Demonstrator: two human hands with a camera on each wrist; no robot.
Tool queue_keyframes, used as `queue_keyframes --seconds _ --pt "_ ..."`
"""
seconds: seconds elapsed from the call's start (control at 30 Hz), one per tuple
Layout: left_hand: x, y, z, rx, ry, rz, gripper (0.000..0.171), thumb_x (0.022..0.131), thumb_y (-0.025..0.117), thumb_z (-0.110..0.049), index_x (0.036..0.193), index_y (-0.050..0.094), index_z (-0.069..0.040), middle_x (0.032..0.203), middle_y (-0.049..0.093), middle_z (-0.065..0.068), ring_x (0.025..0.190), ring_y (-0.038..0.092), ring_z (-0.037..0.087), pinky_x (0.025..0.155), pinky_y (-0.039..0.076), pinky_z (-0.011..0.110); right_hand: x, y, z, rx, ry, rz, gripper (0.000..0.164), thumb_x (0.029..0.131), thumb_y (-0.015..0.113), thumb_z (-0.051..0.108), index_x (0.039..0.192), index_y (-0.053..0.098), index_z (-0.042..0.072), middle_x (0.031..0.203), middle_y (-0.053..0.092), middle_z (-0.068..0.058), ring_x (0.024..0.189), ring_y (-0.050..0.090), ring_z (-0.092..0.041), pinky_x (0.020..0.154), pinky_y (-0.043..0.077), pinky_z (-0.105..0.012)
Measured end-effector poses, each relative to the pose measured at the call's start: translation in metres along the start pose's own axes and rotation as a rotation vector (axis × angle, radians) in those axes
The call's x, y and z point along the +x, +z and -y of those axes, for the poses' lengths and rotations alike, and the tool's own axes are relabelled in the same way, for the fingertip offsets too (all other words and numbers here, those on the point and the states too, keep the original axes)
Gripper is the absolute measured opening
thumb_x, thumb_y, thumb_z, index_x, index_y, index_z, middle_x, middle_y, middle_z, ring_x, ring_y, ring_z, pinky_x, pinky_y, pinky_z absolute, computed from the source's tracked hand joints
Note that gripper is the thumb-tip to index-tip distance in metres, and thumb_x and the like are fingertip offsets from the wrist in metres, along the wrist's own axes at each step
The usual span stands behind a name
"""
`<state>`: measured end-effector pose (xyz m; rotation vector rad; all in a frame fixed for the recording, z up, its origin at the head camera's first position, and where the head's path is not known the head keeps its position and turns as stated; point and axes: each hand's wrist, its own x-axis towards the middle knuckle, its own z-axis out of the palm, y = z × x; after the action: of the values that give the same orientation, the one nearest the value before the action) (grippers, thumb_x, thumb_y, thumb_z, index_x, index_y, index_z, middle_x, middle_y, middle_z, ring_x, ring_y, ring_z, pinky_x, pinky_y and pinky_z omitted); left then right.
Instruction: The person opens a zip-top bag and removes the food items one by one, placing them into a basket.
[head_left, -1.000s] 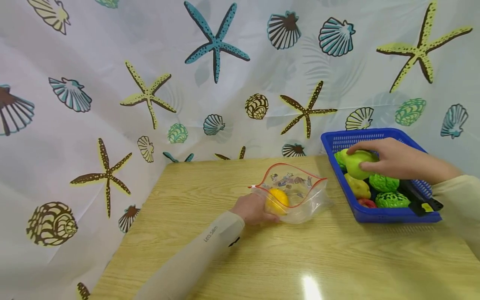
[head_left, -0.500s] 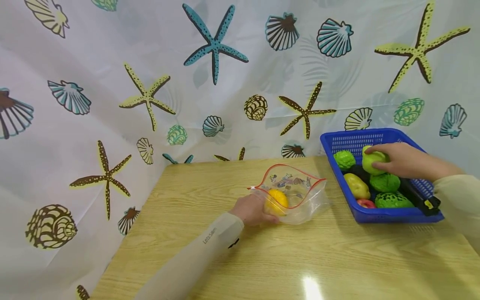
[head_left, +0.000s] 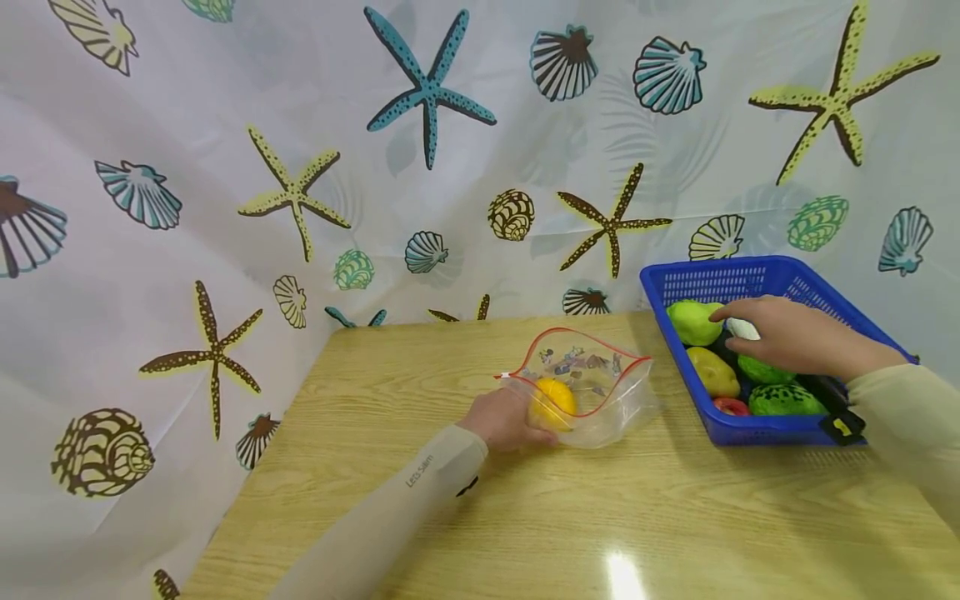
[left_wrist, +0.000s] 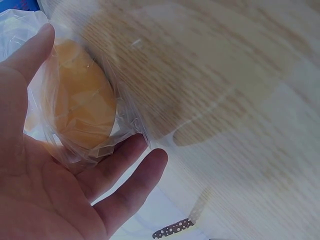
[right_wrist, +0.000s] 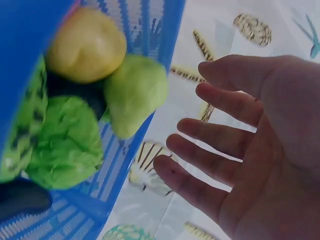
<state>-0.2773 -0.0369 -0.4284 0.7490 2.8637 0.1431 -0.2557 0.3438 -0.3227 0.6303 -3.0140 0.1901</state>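
Observation:
My left hand (head_left: 507, 419) holds the near left side of a clear zip bag (head_left: 618, 425) with a red-edged mouth gaping upward. Inside lies a rounded yellow-orange fruit (head_left: 555, 403); in the left wrist view, the thumb lies over the bag and fingers sit below the fruit (left_wrist: 82, 95). Above the blue basket (head_left: 723, 429) hovers my right hand (head_left: 787, 333). In the right wrist view its fingers are spread with nothing between them, apart from a green pear (right_wrist: 136, 92) in the basket. A small white patch shows between thumb and fingers in the head view; cannot tell what it is.
The basket also holds a yellow fruit (head_left: 712, 372), a red fruit (head_left: 731, 407), a dark-patterned green melon (head_left: 783, 400), a leafy green ball (right_wrist: 67, 145) and a dark long thing (right_wrist: 22, 197). Behind the wooden table (head_left: 405, 358) hangs a shell-printed curtain (head_left: 465, 183).
The right hand has carried the green pear rightward over the basket, then let it go; the pear now lies at the basket's back left. The left hand and bag stay in place.

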Motion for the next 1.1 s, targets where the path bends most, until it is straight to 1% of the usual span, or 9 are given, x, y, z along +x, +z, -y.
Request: queue_keyframes --seconds 0.2,0.3,0.43,0.6,0.67,0.8,0.93,1.0,1.1 --pt "0.0 0.001 0.002 0.003 0.003 -0.009 0.083 0.07 0.061 -0.075 0.122 0.058 -0.011 0.122 0.057 0.002 0.083 0.052 0.013 0.074 0.052 0.036 0.001 0.0 0.048 0.009 -0.09 -0.038 0.033 0.089 0.066 0.019 0.12 0.065 0.012 0.116 0.064 -0.016 0.1 0.057 -0.031 0.078 0.051 -0.055" --pt "0.001 0.002 0.003 0.01 0.002 -0.013 0.084 0.07 0.06 -0.076 0.123 0.057 -0.01 0.123 0.057 0.002 0.085 0.052 0.013 0.076 0.052 0.036 0.004 0.0 0.076 0.009 -0.177 -0.101 0.029 0.088 0.066 0.019 0.117 0.066 0.013 0.111 0.066 -0.01 0.094 0.059 -0.024 0.071 0.054 -0.048" --pt "0.003 0.002 0.004 0.013 -0.009 -0.015 0.085 0.069 0.059 -0.077 0.123 0.057 -0.011 0.122 0.057 0.001 0.085 0.052 0.013 0.077 0.052 0.036 0.012 0.007 0.111 0.029 -0.299 -0.161 0.025 0.087 0.067 0.017 0.112 0.068 0.013 0.106 0.068 -0.006 0.092 0.058 -0.018 0.071 0.055 -0.042" --pt "0.004 0.003 0.004 0.017 -0.017 -0.018 0.089 0.067 0.057 -0.08 0.124 0.057 -0.012 0.122 0.056 0.001 0.088 0.053 0.014 0.078 0.052 0.036 0.026 0.021 0.142 0.001 -0.43 -0.207 0.023 0.084 0.068 0.014 0.107 0.07 0.016 0.103 0.068 -0.001 0.093 0.058 -0.017 0.073 0.055 -0.041" --pt "0.005 0.004 0.004 0.017 -0.017 -0.015 0.089 0.067 0.056 -0.081 0.124 0.057 -0.013 0.121 0.056 0.0 0.087 0.054 0.014 0.077 0.052 0.036 0.034 0.028 0.151 -0.01 -0.475 -0.208 0.022 0.083 0.068 0.012 0.105 0.07 0.015 0.102 0.069 -0.001 0.095 0.058 -0.017 0.08 0.053 -0.043" --pt "0.005 0.004 0.005 0.01 -0.015 -0.013 0.089 0.066 0.056 -0.082 0.124 0.057 -0.014 0.122 0.057 -0.001 0.085 0.054 0.013 0.074 0.052 0.036 0.051 0.042 0.164 -0.025 -0.503 -0.152 0.023 0.083 0.067 0.008 0.106 0.07 0.011 0.102 0.069 -0.002 0.097 0.058 -0.019 0.086 0.051 -0.044" --pt "0.003 0.003 0.005 0.003 -0.007 -0.022 0.089 0.065 0.058 -0.08 0.125 0.057 -0.014 0.125 0.057 0.001 0.088 0.055 0.015 0.074 0.052 0.036 0.067 0.057 0.172 -0.052 -0.469 -0.055 0.03 0.082 0.069 0.007 0.112 0.067 0.009 0.108 0.068 -0.006 0.097 0.058 -0.023 0.084 0.052 -0.043" --pt "0.003 0.003 0.005 0.001 -0.002 -0.024 0.084 0.065 0.059 -0.08 0.117 0.061 -0.014 0.123 0.058 0.001 0.086 0.055 0.014 0.073 0.052 0.036 0.073 0.064 0.174 -0.066 -0.44 0.004 0.034 0.083 0.069 0.008 0.116 0.065 0.01 0.113 0.066 -0.008 0.101 0.057 -0.025 0.084 0.051 -0.045" --pt "0.004 0.003 0.005 -0.001 0.006 -0.029 0.07 0.065 0.062 -0.078 0.098 0.063 -0.017 0.111 0.061 0.0 0.079 0.054 0.013 0.069 0.052 0.036 0.08 0.074 0.175 -0.081 -0.419 0.057 0.038 0.083 0.07 0.01 0.121 0.063 0.008 0.117 0.063 -0.011 0.106 0.054 -0.029 0.086 0.05 -0.049"
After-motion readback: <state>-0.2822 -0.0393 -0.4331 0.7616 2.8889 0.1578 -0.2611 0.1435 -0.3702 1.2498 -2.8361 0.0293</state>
